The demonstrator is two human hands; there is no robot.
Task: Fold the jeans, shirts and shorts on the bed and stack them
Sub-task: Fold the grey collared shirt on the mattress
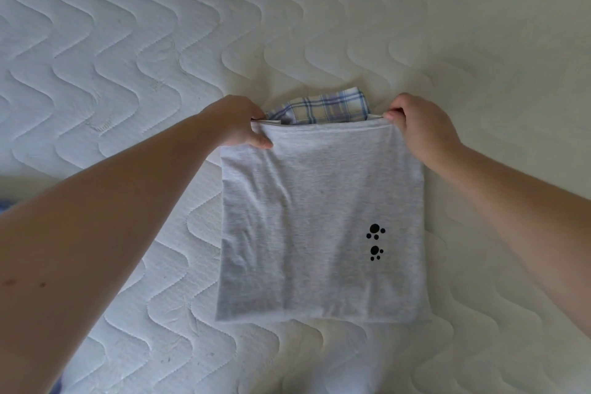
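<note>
Grey shirt (pixel 319 221), already folded into a rough rectangle, lies on the quilted white mattress (pixel 128 41) in front of the person, its far edge lifted slightly where both hands hold it. The left hand (pixel 243 125) pinches the far left corner, thumb on top and fingers curled under the fabric; the right hand (pixel 419 128) pinches the far right corner in the same way. Just beyond that edge, and partly hidden under it, sits a folded plaid garment (pixel 323 107) in blue and cream (whether it is a shirt or shorts I cannot tell).

The shirt looks like thin jersey knit: light, soft and limp, with no stiffness of its own. It should sag in the middle if lifted by the corners alone, and the layers could slide apart, so the two far corners, pinched through every layer, seem the sensible hold. The near edge rests flat on the mattress. Two small black paw prints (pixel 375 241) mark the right side. A gentle pull outward should be enough to keep the fold taut; any yank would likely undo it.
</note>
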